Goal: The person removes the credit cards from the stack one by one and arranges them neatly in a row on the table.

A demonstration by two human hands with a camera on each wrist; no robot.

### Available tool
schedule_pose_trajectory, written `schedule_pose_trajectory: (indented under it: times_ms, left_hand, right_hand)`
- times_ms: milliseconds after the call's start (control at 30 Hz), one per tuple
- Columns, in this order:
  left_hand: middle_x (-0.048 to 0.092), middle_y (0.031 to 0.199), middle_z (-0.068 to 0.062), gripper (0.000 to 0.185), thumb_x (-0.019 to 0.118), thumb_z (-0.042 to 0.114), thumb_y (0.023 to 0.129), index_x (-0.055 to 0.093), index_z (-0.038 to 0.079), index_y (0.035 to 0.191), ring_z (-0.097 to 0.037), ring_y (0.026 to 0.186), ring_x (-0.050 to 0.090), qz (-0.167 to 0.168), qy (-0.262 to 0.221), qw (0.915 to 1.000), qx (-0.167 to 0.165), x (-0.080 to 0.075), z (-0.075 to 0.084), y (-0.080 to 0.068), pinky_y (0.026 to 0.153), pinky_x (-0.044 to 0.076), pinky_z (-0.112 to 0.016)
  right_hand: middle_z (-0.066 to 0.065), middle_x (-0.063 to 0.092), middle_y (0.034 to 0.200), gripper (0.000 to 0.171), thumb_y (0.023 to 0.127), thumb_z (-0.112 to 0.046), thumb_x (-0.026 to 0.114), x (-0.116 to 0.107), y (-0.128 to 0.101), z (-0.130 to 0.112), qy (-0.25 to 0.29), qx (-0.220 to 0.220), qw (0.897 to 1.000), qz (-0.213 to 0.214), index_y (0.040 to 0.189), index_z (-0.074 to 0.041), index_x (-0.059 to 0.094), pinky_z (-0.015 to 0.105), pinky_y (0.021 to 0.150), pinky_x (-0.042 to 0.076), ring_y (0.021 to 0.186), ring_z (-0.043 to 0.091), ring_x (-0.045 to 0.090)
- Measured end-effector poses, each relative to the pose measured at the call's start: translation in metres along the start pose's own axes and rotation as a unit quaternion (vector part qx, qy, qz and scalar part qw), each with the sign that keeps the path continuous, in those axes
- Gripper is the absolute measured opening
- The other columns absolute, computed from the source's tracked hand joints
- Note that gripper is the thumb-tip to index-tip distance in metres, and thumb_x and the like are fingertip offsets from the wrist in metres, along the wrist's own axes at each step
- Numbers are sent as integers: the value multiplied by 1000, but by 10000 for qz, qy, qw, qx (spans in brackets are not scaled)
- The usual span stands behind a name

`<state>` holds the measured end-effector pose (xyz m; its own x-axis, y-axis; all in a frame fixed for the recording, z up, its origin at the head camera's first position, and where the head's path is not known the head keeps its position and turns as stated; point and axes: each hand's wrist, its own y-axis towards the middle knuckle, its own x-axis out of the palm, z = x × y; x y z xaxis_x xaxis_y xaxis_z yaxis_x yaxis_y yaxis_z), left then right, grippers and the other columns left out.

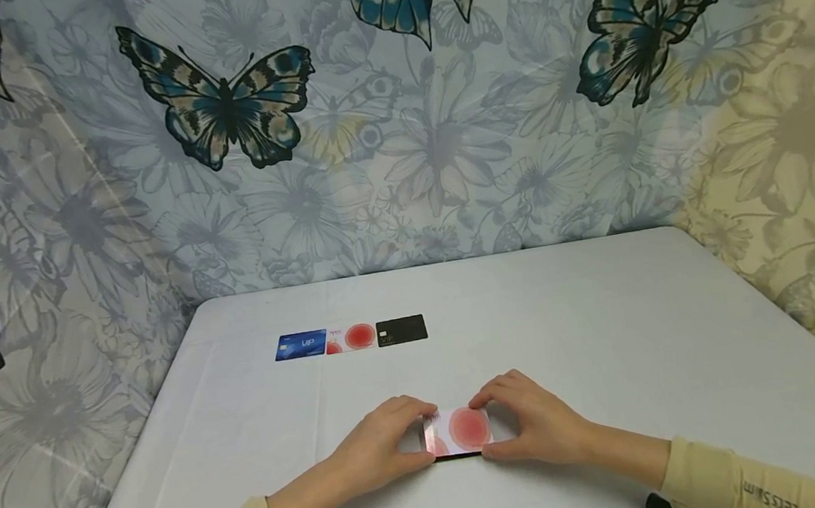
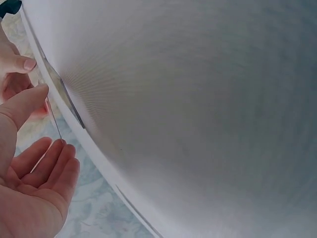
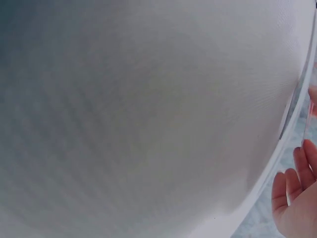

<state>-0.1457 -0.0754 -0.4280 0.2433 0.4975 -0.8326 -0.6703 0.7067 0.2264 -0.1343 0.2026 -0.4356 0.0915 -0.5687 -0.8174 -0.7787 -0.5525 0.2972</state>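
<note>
Near the front of the table, a white card with a pink-red circle (image 1: pixel 469 430) is held between both hands. My left hand (image 1: pixel 384 445) pinches its left side, thumb at the lower corner and fingers at the upper one. On the right side my right hand (image 1: pixel 536 424) pinches it the same way. A dark edge (image 1: pixel 458 457) shows just below the card; most of what it belongs to is hidden. In the left wrist view the card (image 2: pixel 55 121) appears edge-on, lifted off the table, with a flat dark-edged thing (image 2: pixel 73 103) lying on the cloth.
Farther back, a blue card (image 1: pixel 300 345), a white card with a red circle (image 1: pixel 360 337) and a black card (image 1: pixel 402 330) lie side by side in a row. White cloth covers the table (image 1: pixel 572 311). Behind it hangs a butterfly-and-flower patterned wall covering (image 1: pixel 440 141).
</note>
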Motion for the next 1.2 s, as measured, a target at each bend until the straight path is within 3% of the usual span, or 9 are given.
schedule_pose_trajectory:
  times_ms: [967,1200]
  left_hand:
    - [62,120,1,50,82,19,79,61,8,124,-15,113,56,535,86,9983,198,-4,-2,7,99,46,-32]
    - [61,121,0,52,82,20,80,61,8,125,-15,113,55,518,115,9984,172,-6,-2,13,100,46,-32]
  right_hand:
    - [-17,59,110,50,70,-30,88,-4,9,3,-225,-237,9983,482,113,-24,63,34,89,49,107,5,47]
    - [-17,59,111,50,71,-31,88,-6,11,6,-256,-247,9980,523,114,-24,63,34,89,49,107,6,47]
